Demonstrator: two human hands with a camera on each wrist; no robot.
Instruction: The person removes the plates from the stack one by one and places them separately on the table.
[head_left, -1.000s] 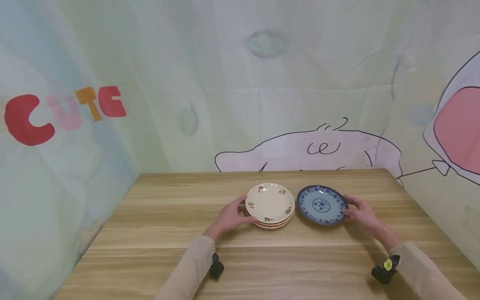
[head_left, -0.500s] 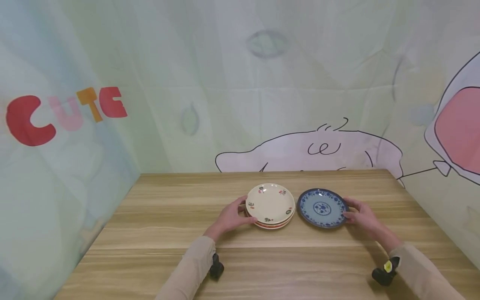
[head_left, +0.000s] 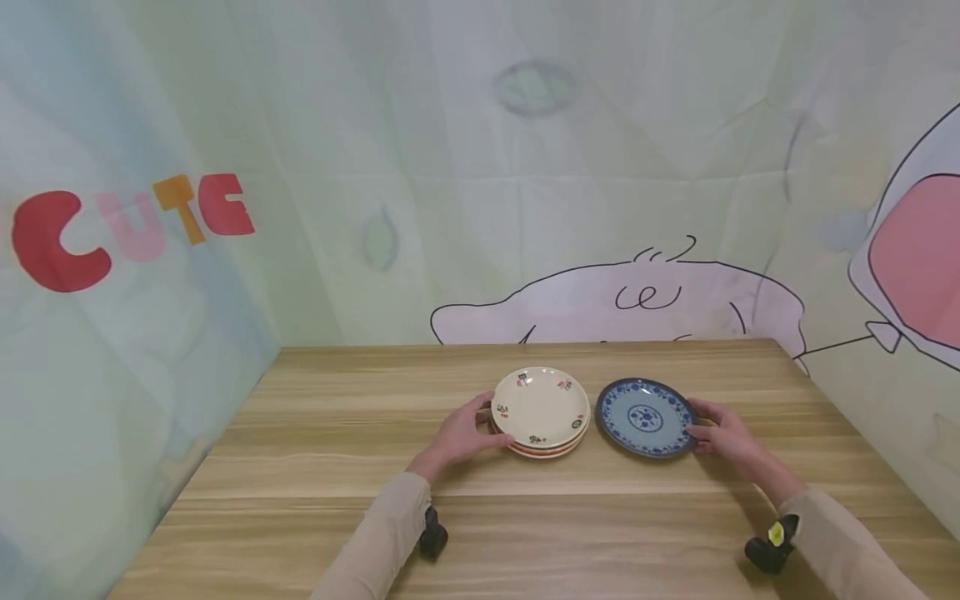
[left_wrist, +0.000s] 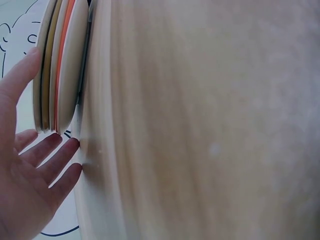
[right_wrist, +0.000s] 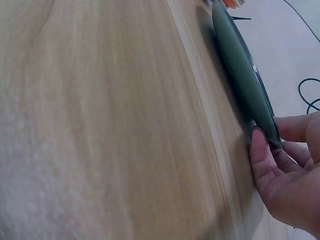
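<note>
Toward the back of the table a stack of several plates (head_left: 540,407) stands with a cream plate on top, small printed motifs round its rim. My left hand (head_left: 461,435) touches the stack's left side; in the left wrist view its thumb lies against the plate edges (left_wrist: 59,75) and the spread fingers (left_wrist: 59,159) are fairly straight. Just right of the stack is a blue floral plate (head_left: 647,418). Its right edge is pinched by my right hand (head_left: 726,435). In the right wrist view the plate's underside (right_wrist: 239,65) sits close above the wood; whether it touches there I cannot tell.
The wooden table (head_left: 480,542) reaches back to a printed cloth backdrop (head_left: 450,167) with red and orange letters and an animal outline. Black wrist cameras are strapped at both beige sleeves. Only a narrow gap lies between stack and blue plate.
My right hand and the blue plate have shifted slightly toward me and to the right, mostly in the first half second. The left hand and the stack look unmoved.
</note>
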